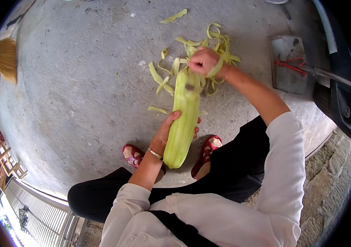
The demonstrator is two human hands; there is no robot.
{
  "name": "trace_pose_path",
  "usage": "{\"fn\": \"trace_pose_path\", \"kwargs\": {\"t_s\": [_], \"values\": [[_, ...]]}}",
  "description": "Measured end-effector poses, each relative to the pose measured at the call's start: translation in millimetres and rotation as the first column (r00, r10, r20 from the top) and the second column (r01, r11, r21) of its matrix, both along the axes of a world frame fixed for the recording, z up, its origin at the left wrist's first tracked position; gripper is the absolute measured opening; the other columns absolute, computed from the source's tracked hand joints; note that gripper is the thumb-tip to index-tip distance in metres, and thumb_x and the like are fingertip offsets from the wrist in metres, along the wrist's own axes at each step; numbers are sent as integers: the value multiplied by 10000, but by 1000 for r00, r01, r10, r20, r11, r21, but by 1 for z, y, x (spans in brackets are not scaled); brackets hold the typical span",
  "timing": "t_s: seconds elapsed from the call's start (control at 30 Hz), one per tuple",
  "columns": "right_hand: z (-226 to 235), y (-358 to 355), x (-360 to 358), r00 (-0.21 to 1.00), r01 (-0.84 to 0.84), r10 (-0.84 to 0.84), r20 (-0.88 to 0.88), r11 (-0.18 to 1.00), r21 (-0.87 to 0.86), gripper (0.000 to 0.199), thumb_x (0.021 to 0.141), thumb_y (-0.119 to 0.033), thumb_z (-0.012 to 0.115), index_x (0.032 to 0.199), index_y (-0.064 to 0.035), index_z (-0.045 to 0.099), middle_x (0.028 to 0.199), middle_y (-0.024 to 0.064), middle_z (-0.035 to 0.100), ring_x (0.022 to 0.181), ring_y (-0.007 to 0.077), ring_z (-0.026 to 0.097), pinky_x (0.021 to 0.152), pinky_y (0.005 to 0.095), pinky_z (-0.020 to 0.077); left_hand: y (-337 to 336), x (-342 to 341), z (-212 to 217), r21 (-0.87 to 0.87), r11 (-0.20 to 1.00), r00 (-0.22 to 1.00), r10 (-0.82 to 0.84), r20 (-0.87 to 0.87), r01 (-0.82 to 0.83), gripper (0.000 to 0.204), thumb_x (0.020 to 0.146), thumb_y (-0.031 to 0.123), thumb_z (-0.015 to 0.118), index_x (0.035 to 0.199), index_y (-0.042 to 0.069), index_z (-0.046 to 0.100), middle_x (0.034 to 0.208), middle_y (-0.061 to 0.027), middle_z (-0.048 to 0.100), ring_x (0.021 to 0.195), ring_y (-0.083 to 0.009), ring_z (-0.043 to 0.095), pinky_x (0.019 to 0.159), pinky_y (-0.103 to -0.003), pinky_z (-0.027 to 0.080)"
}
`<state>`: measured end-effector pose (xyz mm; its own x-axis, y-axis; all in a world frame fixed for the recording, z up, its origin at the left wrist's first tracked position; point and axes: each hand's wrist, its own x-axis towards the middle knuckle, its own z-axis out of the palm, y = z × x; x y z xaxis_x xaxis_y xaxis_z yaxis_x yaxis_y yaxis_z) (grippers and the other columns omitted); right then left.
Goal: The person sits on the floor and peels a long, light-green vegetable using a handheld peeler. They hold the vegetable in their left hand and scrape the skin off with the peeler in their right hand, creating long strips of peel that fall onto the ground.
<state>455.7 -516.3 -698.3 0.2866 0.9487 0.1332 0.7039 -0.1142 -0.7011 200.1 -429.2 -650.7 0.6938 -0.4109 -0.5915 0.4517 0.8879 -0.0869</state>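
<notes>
A long pale green gourd (182, 123) points away from me over the concrete floor. My left hand (168, 132) grips it from the left near its lower half; a thin bracelet sits on that wrist. My right hand (204, 61) is closed at the gourd's far end, apparently on a small peeler whose blade (190, 87) rests on the skin, with a green strip curling over the wrist. Several loose green peel strips (163, 80) lie scattered on the floor around the far end.
My feet in red sandals (132, 155) rest on the concrete floor (80, 82) below the gourd. A grey metal dustpan with a red fitting (286, 61) lies at right. A straw broom head (2, 61) is at far left. A stone edge (332, 173) runs at lower right.
</notes>
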Motion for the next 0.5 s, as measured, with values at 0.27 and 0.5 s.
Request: {"fn": "trace_pose_path", "kwargs": {"t_s": [0.27, 0.5], "values": [[9, 15, -34, 993, -116, 112, 35, 982, 146, 333, 776, -121, 613, 517, -73, 408, 510, 48, 468, 495, 258, 449, 581, 344, 369, -3, -2, -7, -73, 996, 999, 48, 16, -47, 680, 785, 478, 622, 1260, 23, 451, 1040, -166, 591, 801, -267, 618, 703, -388, 540], [-45, 4, 31, 973, 99, -129, 189, 982, 159, 254, 772, -135, 573, 547, -59, 484, 534, 83, 522, 512, 295, 504, 614, 367, 439, -5, 4, 3, -43, 998, 998, 55, 12, -54, 671, 785, 484, 619, 1257, 35, 457, 1016, -159, 587, 790, -254, 610, 684, -375, 532]]}}
